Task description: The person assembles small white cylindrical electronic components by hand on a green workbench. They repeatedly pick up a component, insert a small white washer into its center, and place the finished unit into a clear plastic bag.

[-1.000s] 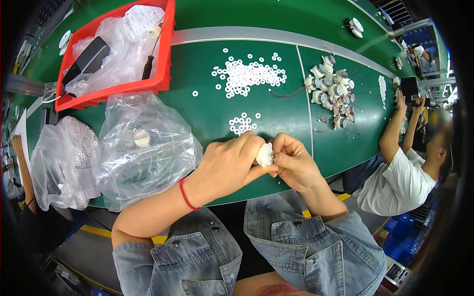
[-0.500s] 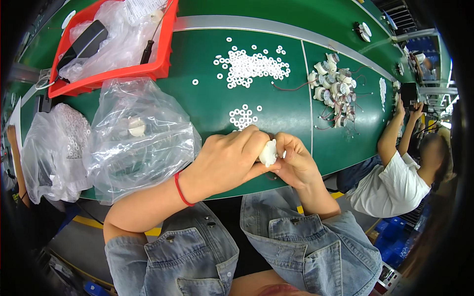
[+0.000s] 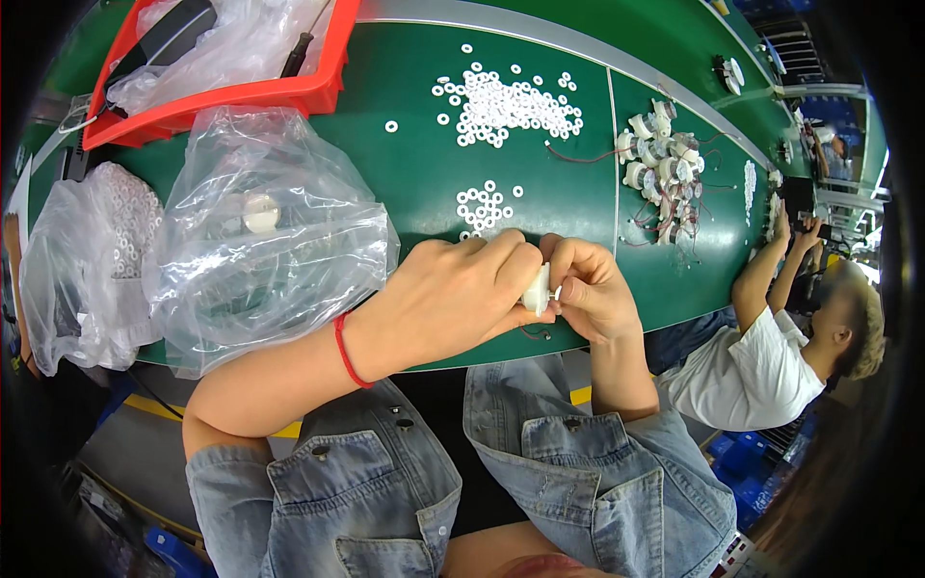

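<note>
My left hand (image 3: pixel 451 291), with a red band at the wrist, is closed around a small white round motor-like part (image 3: pixel 537 293) near the table's front edge. The part is seen almost edge-on, and the fingers hide much of it. Close against its right side, my right hand (image 3: pixel 601 297) pinches a small white ring washer (image 3: pixel 556 294) between thumb and finger. Whether the washer sits on the part's shaft cannot be made out. Below the hands a short dark wire end shows. Just beyond them lies a small group of white washers (image 3: pixel 485 207) on the green table.
A larger heap of washers (image 3: pixel 511 108) lies farther back. Wired white motors (image 3: pixel 665 164) are piled at right. Clear plastic bags (image 3: pixel 279 260) and a red bin (image 3: pixel 222 108) with a screwdriver (image 3: pixel 298 55) stand at left. Another person (image 3: pixel 761 356) works at far right.
The white part has turned more edge-on to me. My right fingers have shifted around the washer beside it. The whole view has tilted slightly, moving the table's things upward.
</note>
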Demonstrator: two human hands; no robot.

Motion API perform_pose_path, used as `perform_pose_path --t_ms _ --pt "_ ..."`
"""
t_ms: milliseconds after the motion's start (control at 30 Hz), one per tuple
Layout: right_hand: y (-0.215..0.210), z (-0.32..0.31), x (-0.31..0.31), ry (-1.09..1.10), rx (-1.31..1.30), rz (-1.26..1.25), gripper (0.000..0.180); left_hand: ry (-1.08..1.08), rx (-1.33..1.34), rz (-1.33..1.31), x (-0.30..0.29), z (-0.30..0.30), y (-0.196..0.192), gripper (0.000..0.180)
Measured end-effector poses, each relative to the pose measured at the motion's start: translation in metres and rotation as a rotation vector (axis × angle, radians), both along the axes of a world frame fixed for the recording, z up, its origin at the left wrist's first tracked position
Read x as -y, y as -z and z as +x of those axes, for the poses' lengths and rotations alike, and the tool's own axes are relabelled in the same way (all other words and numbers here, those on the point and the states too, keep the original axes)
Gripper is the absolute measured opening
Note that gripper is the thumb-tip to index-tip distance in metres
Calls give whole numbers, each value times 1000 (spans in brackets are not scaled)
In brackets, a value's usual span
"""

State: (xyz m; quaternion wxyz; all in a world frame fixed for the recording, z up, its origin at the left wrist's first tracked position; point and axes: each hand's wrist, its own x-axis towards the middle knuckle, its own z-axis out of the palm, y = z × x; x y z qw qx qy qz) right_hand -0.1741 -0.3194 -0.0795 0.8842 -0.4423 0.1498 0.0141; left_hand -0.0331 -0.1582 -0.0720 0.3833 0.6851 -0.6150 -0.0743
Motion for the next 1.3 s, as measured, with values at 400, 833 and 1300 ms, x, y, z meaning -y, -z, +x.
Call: perform_pose_path --t_ms 400,833,1300 --pt "-9 -5 16 -113 -110 -137 17 32 27 20 0 -3 6 44" --pt "-5 -4 13 -102 -53 -37 32 36 51 15 -2 -7 4 44" --pt "3 -10 17 -126 -51 -75 37 55 43 52 -4 -7 5 44"
